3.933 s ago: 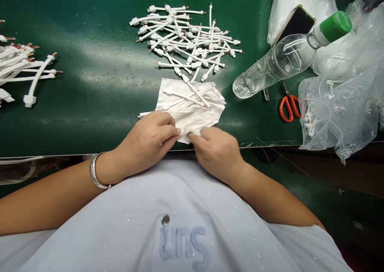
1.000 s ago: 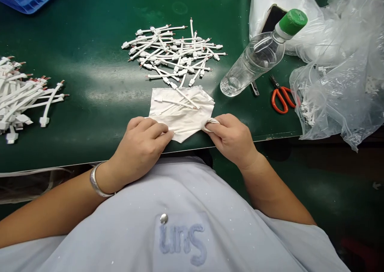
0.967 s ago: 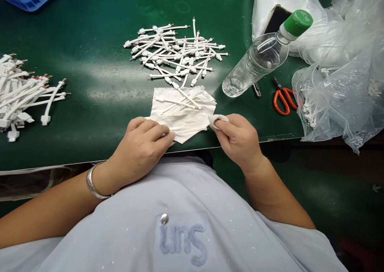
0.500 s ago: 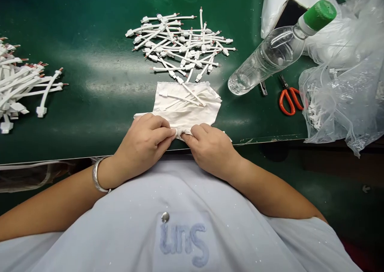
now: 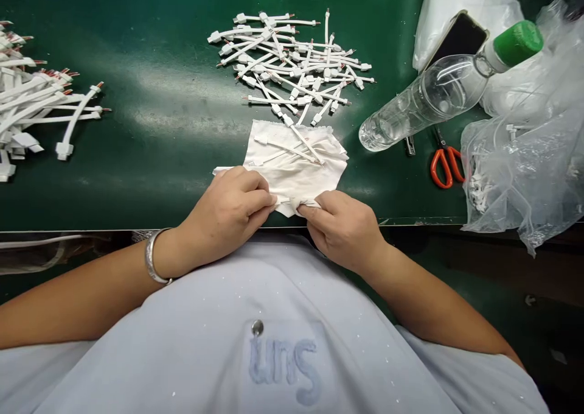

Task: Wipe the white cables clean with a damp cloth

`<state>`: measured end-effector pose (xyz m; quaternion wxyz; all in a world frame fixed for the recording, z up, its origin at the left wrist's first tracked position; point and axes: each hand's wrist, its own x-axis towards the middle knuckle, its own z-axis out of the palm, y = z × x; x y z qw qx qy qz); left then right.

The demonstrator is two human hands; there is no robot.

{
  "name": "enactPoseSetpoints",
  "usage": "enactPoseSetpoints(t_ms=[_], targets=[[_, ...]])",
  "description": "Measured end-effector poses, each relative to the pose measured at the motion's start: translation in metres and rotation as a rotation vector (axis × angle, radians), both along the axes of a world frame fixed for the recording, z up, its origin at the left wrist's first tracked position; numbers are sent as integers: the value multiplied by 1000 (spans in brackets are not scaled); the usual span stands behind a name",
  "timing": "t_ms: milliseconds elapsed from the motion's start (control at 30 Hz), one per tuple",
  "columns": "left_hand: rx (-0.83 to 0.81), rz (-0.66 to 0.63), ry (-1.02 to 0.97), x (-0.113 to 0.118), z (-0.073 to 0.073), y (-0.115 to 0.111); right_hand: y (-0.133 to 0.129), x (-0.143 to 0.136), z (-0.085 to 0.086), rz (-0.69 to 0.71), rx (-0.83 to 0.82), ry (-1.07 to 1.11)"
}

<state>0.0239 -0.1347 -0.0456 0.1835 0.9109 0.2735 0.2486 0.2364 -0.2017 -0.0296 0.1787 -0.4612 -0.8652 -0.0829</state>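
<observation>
With thumb and fingers pinched together, my left hand (image 5: 235,210) grips a short white cable (image 5: 281,201), of which only a small length shows. My right hand (image 5: 344,222) is closed on a twisted fold of a white cloth (image 5: 292,179), and the cable runs into that fold. The cloth lies at the table's near edge, partly under my left hand. Several short white cables rest on its far part. Just beyond it is a loose pile of white cables (image 5: 296,67) with connectors at one end and bare reddish wires at the other.
Another heap of white cables (image 5: 31,106) is at the left on the green table (image 5: 159,30). To the right are a clear bottle (image 5: 424,100) with a green cap, orange-handled scissors (image 5: 441,164), a dark phone (image 5: 458,36) and clear plastic bags (image 5: 529,170).
My right hand has moved right, away from my left hand, with the cloth fold in it. A bit of cable now shows between the hands. The whole view has shifted slightly.
</observation>
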Motion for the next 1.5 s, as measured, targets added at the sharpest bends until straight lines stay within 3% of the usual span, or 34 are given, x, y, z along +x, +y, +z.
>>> enactPoseSetpoints(t_ms=[133, 300, 533, 667, 800, 1000, 1300, 1500], targets=[[-12, -9, -11, 1, 0, 1, 1, -11, -7, 51, -10, -85], [-6, -30, -13, 2, 0, 2, 1, -26, -11, -70, -7, -184], [12, -6, 3, 1, 0, -1, -8, -9, 4, -9, -30, -320], [9, -9, -15, 0, -2, -1, -9, 9, 14, -61, -9, -259], [9, -8, -28, 0, -3, -1, -8, 2, 10, -155, -28, -98], [12, -13, -27, 0, -2, 0, -1, -18, -6, 3, -62, -112], [-27, -21, -26, -1, -2, 1, 13, 23, 0, 242, -26, -201], [-29, -32, -37, 0, -4, 2, 22, 21, 0, 292, -102, -150]])
